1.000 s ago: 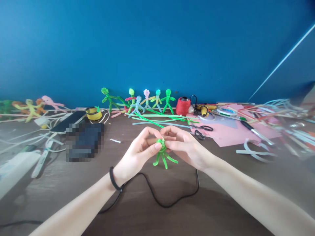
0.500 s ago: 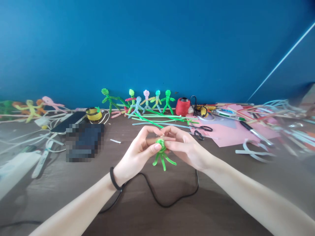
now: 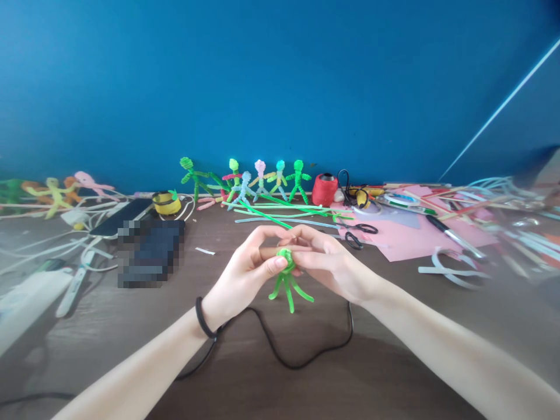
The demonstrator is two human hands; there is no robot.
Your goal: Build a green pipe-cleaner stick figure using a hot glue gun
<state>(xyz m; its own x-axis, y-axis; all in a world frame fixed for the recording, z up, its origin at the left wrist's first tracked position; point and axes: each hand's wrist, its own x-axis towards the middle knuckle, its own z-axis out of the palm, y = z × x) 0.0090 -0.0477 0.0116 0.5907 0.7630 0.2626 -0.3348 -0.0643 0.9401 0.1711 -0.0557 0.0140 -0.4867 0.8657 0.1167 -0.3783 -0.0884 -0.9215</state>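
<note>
Between my two hands is a green pipe-cleaner figure (image 3: 286, 261) with a rounded, coiled top and several legs splayed downward, like an octopus. My left hand (image 3: 256, 259) is closed on its left side, thumb pressed against the coil. From the right, my right hand (image 3: 326, 259) pinches the same coil with thumb and fingers. Both sets of fingertips meet just above and behind the figure, so its far side is hidden. A black band circles my left wrist. The figure is held above the dark table (image 3: 245, 373).
Several pipe-cleaner dolls (image 3: 298, 181) stand along the blue wall. Loose pipe cleaners (image 3: 284, 210), scissors (image 3: 365, 228), a red thread spool (image 3: 325, 190) and pink paper (image 3: 405, 242) lie behind my hands. A black cable (image 3: 297, 366) loops in front. Phones (image 3: 125, 217) and white cables are left.
The green figure has tilted slightly, its legs now reaching a little lower and more to the left. My fingers have shifted only slightly around its top.
</note>
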